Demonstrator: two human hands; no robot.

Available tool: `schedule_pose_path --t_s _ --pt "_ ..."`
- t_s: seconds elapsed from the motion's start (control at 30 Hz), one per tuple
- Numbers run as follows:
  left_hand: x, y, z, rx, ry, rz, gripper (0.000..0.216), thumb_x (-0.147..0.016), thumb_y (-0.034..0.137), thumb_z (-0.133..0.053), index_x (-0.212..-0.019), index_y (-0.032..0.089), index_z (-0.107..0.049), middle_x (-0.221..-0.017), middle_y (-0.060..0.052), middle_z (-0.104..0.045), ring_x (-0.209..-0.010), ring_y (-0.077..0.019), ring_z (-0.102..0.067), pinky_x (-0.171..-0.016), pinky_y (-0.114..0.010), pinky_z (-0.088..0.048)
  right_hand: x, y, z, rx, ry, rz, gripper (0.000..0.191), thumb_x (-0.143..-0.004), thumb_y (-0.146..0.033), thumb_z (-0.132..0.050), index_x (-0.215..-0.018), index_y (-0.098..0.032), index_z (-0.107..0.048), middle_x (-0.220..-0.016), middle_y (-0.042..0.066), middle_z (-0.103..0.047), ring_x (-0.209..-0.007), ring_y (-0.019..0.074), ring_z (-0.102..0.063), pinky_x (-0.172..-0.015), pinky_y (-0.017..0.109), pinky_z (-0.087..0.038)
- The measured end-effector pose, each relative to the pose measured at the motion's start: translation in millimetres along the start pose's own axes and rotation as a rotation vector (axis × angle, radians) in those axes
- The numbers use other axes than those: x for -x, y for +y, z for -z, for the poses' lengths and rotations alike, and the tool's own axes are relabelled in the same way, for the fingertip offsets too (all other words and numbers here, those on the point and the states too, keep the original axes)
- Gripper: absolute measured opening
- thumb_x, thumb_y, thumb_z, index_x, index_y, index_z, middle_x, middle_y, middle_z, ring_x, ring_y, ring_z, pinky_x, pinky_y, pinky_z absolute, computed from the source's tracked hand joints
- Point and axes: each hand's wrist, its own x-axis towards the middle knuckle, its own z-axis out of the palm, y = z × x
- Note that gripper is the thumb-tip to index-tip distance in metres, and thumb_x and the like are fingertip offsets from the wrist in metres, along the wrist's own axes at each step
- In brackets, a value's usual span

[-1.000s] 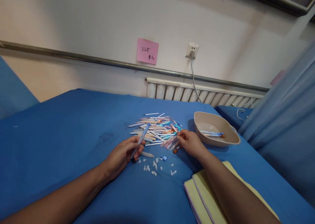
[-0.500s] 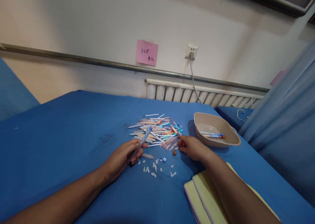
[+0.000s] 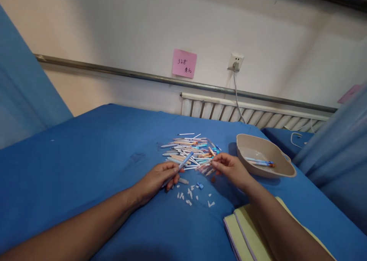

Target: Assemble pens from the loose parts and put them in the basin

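My left hand (image 3: 164,176) is closed around a slim blue pen barrel (image 3: 186,159), which slants up and to the right over a loose pile of pen parts (image 3: 183,150). At the pile's right side, my right hand (image 3: 231,171) has thumb and fingers pinched together; whatever is between them is too small to make out. Clear pen tubes (image 3: 205,168) lie just left of its fingertips. A small orange piece (image 3: 213,179) rests on the blue cloth below them. Several small white tips (image 3: 189,193) and a blue piece (image 3: 200,185) are scattered nearer to me.
A beige basin (image 3: 266,173) with a few blue-and-orange pens (image 3: 259,162) stands right of the pile. A folded yellow cloth (image 3: 241,230) lies under my right forearm. Behind the blue-covered surface (image 3: 114,138) are a radiator (image 3: 212,110) and a wall rail (image 3: 129,73). Curtains hang at both sides.
The view has turned slightly left. My right fingers have moved a little left relative to the pile, above the small orange piece. My left hand still holds the blue pen barrel.
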Motion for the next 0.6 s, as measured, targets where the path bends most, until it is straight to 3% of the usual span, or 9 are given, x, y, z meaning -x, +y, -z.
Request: schedule_pose_path --t_s 0.17,0.6 --pt "-2 -2 2 -0.042 -0.042 0.001 0.032 -0.078 0.044 -0.060 -0.087 0.013 -0.059 -0.060 0.003 -0.054 -0.044 -0.0057 -0.041 -0.043 -0.018 -0.030 -2 -2 -16 -0.175 0.069 0.019 0.034 -0.070 -0.047 -0.069 -0.085 -0.017 -0.061 -0.058 -0.003 -0.052 -0.050 0.0104 -0.047 -0.041 0.023 -0.045" --pt "1 1 -2 -0.186 -0.054 0.026 0.037 -0.074 0.046 -0.064 -0.089 0.014 -0.060 -0.058 0.004 -0.053 -0.049 -0.0073 -0.041 -0.044 -0.019 -0.029 -2 5 -23 -0.187 0.135 0.057 0.033 -0.071 -0.045 -0.068 -0.090 -0.018 -0.063 -0.061 -0.002 -0.053 -0.054 0.0121 -0.049 -0.036 0.021 -0.046"
